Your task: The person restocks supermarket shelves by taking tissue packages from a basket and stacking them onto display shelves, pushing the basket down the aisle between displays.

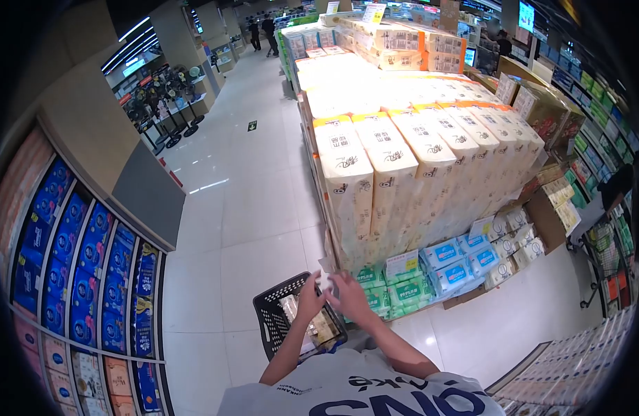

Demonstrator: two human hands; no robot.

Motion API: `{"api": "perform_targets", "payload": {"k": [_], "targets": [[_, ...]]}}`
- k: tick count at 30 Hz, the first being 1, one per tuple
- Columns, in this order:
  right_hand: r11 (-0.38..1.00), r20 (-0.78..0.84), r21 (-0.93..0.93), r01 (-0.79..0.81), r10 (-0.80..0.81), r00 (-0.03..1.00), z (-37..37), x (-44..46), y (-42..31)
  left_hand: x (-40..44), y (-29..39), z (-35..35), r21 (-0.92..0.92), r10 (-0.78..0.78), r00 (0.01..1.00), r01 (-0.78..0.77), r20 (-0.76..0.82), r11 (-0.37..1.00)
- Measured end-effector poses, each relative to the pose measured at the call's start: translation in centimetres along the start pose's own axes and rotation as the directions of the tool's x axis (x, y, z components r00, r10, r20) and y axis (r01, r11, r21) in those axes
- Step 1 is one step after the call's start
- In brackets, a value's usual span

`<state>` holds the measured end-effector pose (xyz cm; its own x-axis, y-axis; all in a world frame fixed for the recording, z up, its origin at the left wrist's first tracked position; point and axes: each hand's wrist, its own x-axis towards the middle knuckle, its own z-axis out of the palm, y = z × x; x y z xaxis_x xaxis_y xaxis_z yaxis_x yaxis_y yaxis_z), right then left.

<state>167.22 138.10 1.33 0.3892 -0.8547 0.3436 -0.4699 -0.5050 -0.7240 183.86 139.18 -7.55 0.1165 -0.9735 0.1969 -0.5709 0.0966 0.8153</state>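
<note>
My left hand (310, 299) and my right hand (348, 298) are close together in front of me, both with fingers closed. Between their fingertips is a small whitish thing (324, 281), too small to name. Just below them is a black shopping basket (262, 305) with perforated sides. Inside it lie beige and white packs (322, 326), partly covered by my left forearm. To the right of my hands sit green packs of wipes (410, 291) and blue-and-white packs of wipes (453, 276).
A tall stack of cream tissue packs (396, 152) stands ahead. On the left, a shelf holds blue tissue packs (83, 270). A tiled aisle (257, 187) runs forward between them, with people (264, 31) far off. A shopping cart (611, 256) is at the right.
</note>
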Motion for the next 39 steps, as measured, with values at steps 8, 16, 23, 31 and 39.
{"api": "perform_targets", "payload": {"k": [8,16,23,31,39], "targets": [[0.957,0.834,0.290,-0.022,-0.241,0.497,12.6,-13.3,4.5,-25.5,-6.9,-4.3,0.189,-0.533,0.803,0.498,0.268,0.846],[0.975,0.950,0.002,0.222,-0.071,0.305,15.6,-14.4,6.1,-26.8,-8.3,-2.8,0.340,-0.541,0.833,0.545,-0.117,0.766],[0.970,0.902,-0.076,0.231,-0.032,0.431,17.1,-14.4,6.3,-25.3,-9.2,-3.4,0.360,-0.630,0.775,0.604,-0.054,0.711],[0.979,0.727,-0.148,0.138,0.013,0.687,19.4,-13.3,3.7,-21.6,-10.8,-4.9,0.345,-0.577,0.816,0.553,-0.041,0.758],[0.936,0.491,-0.304,0.174,-0.003,0.871,22.4,-10.9,0.2,-16.7,-13.7,-6.8,0.284,-0.506,0.851,0.525,-0.140,0.803]]}}
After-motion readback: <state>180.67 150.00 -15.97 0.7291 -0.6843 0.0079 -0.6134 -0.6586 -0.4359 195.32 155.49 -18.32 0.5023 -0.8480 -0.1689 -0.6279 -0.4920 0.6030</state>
